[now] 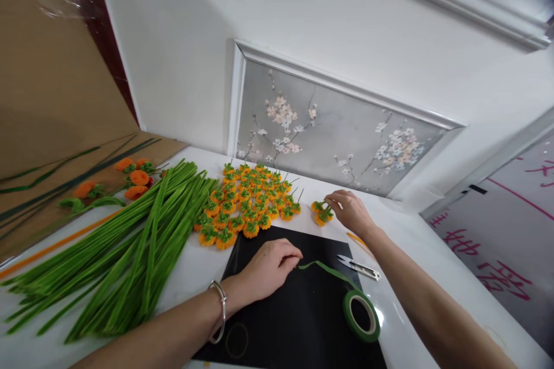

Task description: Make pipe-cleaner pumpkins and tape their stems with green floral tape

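My left hand (270, 265), with a silver bangle at the wrist, is closed over the black mat (303, 311). Its thumb and finger pinch the free end of a green tape strip (331, 270), which runs to the green tape roll (362, 316) on the mat's right side. Over the white table, my right hand (350, 210) has its fingertips at a small group of orange flowers with green tops (322, 214), pinched at a stem. Silver thread snips (359, 267) lie between the mat's right edge and my right forearm.
Many orange flowers (251, 196) stand grouped behind the mat. A big bundle of green fuzzy stems (130, 248) covers the left side. Beyond it, several orange flowers (136, 184) lie on brown board (52, 121). A white panelled wall (186, 63) rises behind the table.
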The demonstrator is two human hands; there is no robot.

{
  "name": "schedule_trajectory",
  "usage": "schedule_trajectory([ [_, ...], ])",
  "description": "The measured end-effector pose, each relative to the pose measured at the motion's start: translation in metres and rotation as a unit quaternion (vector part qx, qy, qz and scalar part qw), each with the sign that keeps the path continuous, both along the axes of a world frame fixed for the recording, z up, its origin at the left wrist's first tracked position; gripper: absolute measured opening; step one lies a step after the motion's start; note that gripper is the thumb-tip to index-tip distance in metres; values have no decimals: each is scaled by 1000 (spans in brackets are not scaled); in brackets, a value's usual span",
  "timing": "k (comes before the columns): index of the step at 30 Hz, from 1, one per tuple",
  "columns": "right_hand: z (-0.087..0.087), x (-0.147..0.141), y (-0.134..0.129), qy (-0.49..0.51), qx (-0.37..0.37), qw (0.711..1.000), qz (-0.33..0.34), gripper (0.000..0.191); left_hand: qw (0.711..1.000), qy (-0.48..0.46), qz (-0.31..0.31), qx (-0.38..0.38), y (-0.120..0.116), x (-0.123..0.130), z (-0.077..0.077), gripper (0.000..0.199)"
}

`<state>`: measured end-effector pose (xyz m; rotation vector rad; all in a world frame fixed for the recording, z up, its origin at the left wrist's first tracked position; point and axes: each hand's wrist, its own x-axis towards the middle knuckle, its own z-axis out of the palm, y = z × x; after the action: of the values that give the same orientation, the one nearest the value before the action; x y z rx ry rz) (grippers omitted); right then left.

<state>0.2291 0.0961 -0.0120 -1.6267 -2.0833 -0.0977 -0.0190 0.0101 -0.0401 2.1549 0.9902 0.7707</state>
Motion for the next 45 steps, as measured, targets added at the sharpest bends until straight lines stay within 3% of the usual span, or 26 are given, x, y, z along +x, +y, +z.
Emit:
schedule_trajectory([
  [4,8,0,-10,58,34,998,15,24,999,-27,17,-30,0,-1,-2,24],
  [8,18,-7,-36,119,49,991,23,27,986,-107,40,-125,3,2,-6,24],
  [12,21,-21,-85,183,34,982,15,29,939,-225,65,-251,4,4,0,27],
  [14,19,-29,-110,280,4,960,11,25,910,-274,64,-304,2,5,8,28],
  [18,9,-42,-144,395,-75,915,39,20,867,-292,-28,-403,-8,7,21,38],
  [21,2,-45,-149,437,-117,891,49,20,873,-259,-71,-406,-14,11,23,37],
  [28,-4,-48,-136,501,-170,846,62,27,897,-217,-77,-377,-15,12,22,26],
  [32,-7,-46,-136,478,-143,864,64,24,894,-225,-83,-378,-15,12,21,28],
  [36,-7,-45,-142,394,-120,909,59,19,925,-182,-53,-328,-16,15,18,28],
  [40,-5,-48,-144,339,-98,933,73,18,942,-143,-76,-292,-15,15,17,23],
  [43,-6,-48,-142,317,-86,941,79,21,938,-161,-41,-304,-10,12,19,23],
  [45,-10,-46,-138,280,-76,954,75,27,916,-220,12,-334,-5,9,21,24],
])
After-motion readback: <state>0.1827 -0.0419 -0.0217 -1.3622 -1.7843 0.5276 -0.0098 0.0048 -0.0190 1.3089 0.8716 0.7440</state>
